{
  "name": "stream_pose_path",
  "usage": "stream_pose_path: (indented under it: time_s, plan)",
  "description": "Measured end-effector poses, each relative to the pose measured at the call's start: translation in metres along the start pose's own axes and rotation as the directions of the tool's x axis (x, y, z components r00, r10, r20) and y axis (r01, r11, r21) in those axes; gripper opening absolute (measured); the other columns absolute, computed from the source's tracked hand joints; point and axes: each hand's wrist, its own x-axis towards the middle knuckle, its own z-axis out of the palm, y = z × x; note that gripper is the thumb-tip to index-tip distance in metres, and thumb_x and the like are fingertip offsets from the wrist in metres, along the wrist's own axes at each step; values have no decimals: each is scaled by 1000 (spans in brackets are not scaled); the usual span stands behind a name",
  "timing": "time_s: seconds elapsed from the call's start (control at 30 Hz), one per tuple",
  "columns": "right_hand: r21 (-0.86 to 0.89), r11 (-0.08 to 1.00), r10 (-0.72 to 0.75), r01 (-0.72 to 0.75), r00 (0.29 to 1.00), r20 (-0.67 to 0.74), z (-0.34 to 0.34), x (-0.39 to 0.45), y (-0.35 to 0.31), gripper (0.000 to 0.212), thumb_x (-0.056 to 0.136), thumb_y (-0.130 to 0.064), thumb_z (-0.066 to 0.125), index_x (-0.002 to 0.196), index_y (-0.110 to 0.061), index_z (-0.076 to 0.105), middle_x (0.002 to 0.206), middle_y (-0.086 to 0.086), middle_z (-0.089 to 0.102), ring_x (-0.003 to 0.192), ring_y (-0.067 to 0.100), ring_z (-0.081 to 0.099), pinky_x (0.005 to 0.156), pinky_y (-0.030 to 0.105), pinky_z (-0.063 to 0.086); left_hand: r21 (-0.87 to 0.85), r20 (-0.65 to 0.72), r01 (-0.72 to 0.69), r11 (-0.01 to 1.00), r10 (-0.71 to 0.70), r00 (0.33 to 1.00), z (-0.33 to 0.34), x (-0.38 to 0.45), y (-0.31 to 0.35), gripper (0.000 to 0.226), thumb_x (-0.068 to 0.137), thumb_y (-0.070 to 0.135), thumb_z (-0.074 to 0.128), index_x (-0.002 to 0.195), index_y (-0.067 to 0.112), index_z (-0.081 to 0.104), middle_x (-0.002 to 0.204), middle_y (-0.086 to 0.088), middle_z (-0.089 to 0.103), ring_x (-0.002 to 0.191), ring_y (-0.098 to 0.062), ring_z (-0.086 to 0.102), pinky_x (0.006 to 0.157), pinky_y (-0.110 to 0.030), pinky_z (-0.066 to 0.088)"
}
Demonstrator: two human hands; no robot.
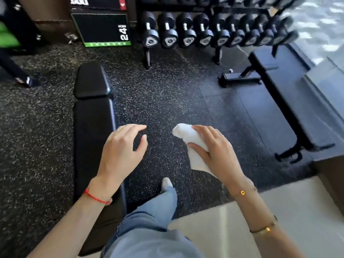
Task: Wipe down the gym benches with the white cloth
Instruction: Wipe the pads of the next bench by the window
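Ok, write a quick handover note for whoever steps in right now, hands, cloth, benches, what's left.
Right hand grips the white cloth, held in the air over the floor.
Left hand is open and empty, hovering by the left bench.
Right bench stands by the dumbbell rack.
The cloth touches neither bench now; whether either was wiped cannot be told.
Left: wipe both, nearest first.

Right bench (290, 101) far end blurred; left bench (93, 118) near end hidden under forearm, leg.
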Motion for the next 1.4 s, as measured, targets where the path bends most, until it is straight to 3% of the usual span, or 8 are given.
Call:
stream_pose_path:
  time_s: [0.2,0.37,0.6,0.77,0.9,1.07,1.27,1.4]
  plan:
    - [42,966,-259,256,955,145,-8,135,15,52,96,-49,49,135,-14,55,126,0,61,112,18,55,96,26,38,36,-162,187,982,-179,970,12,79,-2,25,93,20,60,116,16,67,117,2,68,112,-16,61,98,-37,50]
    - [118,880,-473,460,830,294,10,221,-2,51,96,-49,48,133,-13,55,121,0,62,108,20,56,93,27,38,41,-294,395,918,-367,883,4,102,-22,26,94,23,53,115,15,66,116,1,67,112,-17,61,97,-40,50]
    - [232,648,-741,726,529,414,64,310,-44,49,96,-48,49,131,-15,56,118,1,62,104,23,58,92,37,45,92,-442,675,732,-577,687,3,81,-50,23,94,20,58,115,16,66,117,2,67,113,-15,60,100,-33,47]
    - [372,492,-823,787,281,493,122,353,-68,49,97,-48,47,134,-16,54,125,2,61,109,24,57,92,40,47,85,-554,831,550,-667,498,29,52,-72,22,95,23,56,115,17,65,115,4,67,111,-16,61,98,-36,48]
    - [427,344,-859,836,98,502,178,366,-84,45,99,-36,56,137,-12,53,127,6,60,111,29,57,93,46,47,69,-610,884,463,-682,404,60,22,-96,22,95,21,56,114,15,66,112,1,68,109,-18,61,97,-37,47]
    - [446,166,-863,879,-90,498,271,355,-98,46,101,-36,53,143,-18,50,128,4,59,109,26,55,95,43,45,33,-640,935,354,-711,292,116,-32,-131,25,93,20,55,113,12,68,110,-2,70,105,-23,64,93,-42,49]
    - [529,-56,-835,847,-330,440,418,295,-81,44,101,-35,53,142,-17,52,127,5,60,110,27,56,98,39,45,55,-609,983,178,-774,174,221,-124,-165,30,92,22,53,117,13,67,115,-3,68,109,-24,63,98,-42,47]
    - [556,-192,-829,808,-437,349,509,242,-60,44,101,-34,54,141,-17,53,124,7,61,108,29,57,95,43,47,77,-610,994,72,-786,104,299,-188,-179,31,91,21,55,119,13,65,117,-4,66,110,-25,61,101,-41,43]
